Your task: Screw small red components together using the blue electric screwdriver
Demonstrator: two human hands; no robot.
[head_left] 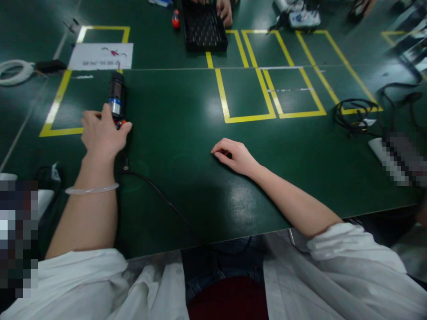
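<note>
Your left hand (105, 133) lay over the near end of the tool (116, 89), thumb and fingers spread about it; you appeared to touch it, but how firmly could not be told. The tool lay at the table's (173, 133) left, just beside the white sheet (98, 55). Your right hand (235, 155) rested loosely curled, well apart; its grip was hidden. Opposite you, another person's hand (225, 11) was at the black tray (205, 46), its contents unclear. The sheet's print stood upside down, too blurred to read.
</note>
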